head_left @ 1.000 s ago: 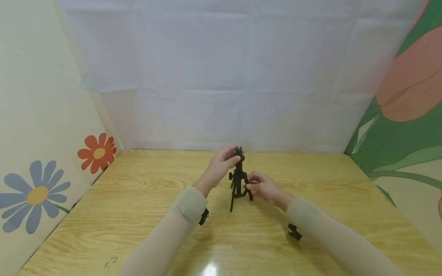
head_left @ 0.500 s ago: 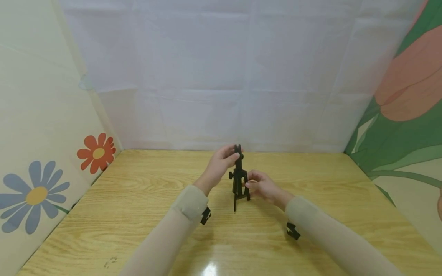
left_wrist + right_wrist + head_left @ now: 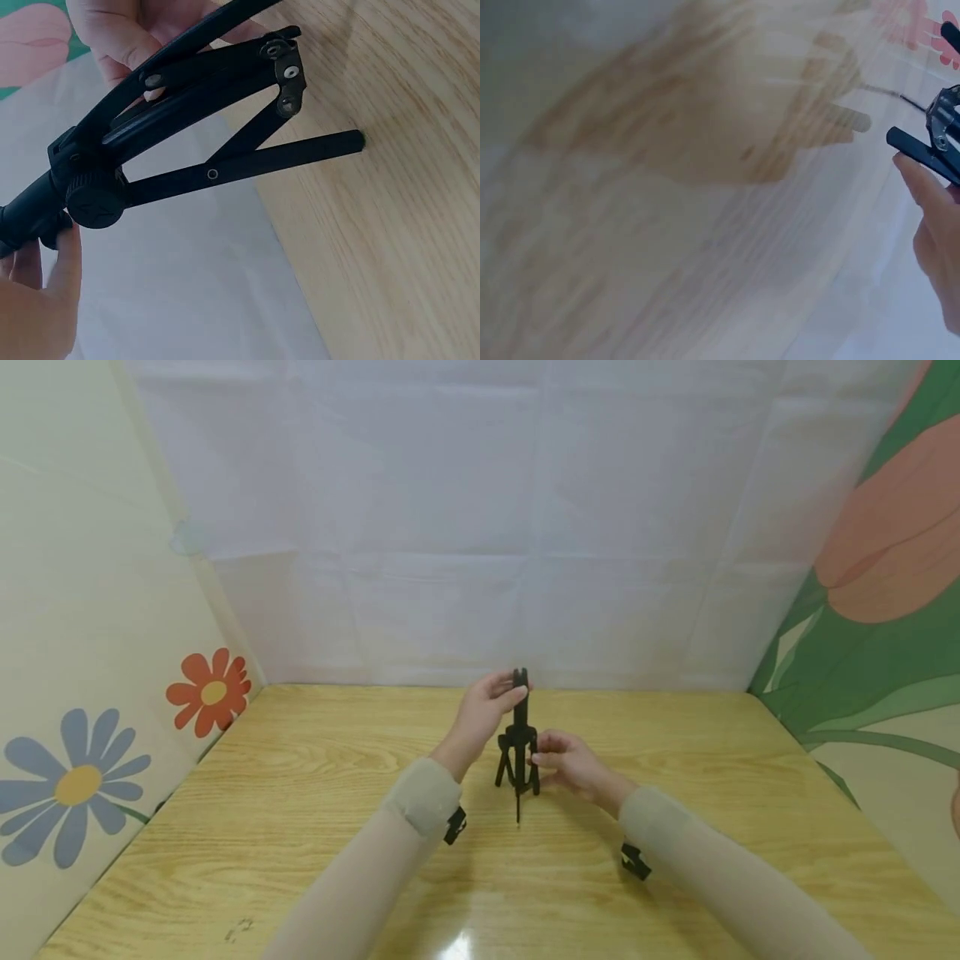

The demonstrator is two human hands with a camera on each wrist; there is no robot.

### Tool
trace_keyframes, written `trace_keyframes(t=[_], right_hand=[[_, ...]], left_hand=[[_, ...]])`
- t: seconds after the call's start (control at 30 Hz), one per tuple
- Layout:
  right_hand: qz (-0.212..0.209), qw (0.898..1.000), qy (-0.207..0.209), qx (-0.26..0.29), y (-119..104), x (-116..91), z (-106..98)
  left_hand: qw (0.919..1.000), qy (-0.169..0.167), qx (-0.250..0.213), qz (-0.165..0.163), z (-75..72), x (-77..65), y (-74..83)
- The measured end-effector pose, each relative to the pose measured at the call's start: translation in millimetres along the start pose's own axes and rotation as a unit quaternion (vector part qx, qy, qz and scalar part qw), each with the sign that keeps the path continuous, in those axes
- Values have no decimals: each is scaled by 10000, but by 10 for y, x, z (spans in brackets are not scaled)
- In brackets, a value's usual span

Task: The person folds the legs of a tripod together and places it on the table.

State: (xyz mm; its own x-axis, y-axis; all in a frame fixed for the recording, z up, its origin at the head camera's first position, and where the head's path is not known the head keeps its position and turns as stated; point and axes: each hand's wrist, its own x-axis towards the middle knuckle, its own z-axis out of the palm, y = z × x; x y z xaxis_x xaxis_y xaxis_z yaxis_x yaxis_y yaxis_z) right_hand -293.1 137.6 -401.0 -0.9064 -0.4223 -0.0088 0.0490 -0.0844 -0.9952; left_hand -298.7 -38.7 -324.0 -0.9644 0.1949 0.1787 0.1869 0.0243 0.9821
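A small black tripod [image 3: 520, 735] stands upright at the middle of the table in the head view, its legs partly spread and one leg pointing towards me. My left hand [image 3: 480, 714] grips its upper column, thumb in front and fingers behind. Lower down, my right hand [image 3: 576, 764] pinches the right-hand leg between thumb and fingers. The left wrist view shows the tripod's round knob [image 3: 96, 199], hinged braces and a leg [image 3: 300, 154]. In the right wrist view, the thumb lies along a leg [image 3: 922, 150]. Whether all the feet touch the table, I cannot tell.
The wood-grain table [image 3: 300, 827] reaches back to a white sheet [image 3: 420, 527]. Flower-patterned panels [image 3: 82, 610] flank it on the left and right. Black camera mounts [image 3: 636, 862] hang under both wrists.
The tripod has turned about its column, so its front leg has swung rightwards and now points at me. My left hand has shifted slightly right; my right hand stays nearly where it was.
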Motion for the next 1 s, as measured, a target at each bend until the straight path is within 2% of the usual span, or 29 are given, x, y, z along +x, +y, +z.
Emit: trace_keyframes(t=[0.3,0.5,0.7,0.87,1.0], right_hand=[[100,9997,143,-189,-20,-13,17],[273,9968,-210,-721,-23,-65,10],[426,9880,-554,-1378,-26,-126,18],[338,9834,-965,-1501,-9,-132,13],[328,9804,-1134,-1575,3,-133,8]], left_hand=[[9990,245,-360,-107,17,23,1],[9971,534,-463,-281,-13,55,-22],[9927,900,-621,-514,-27,72,-54],[9909,1047,-690,-499,-33,90,-91],[9894,1168,-740,-435,-41,99,-107]])
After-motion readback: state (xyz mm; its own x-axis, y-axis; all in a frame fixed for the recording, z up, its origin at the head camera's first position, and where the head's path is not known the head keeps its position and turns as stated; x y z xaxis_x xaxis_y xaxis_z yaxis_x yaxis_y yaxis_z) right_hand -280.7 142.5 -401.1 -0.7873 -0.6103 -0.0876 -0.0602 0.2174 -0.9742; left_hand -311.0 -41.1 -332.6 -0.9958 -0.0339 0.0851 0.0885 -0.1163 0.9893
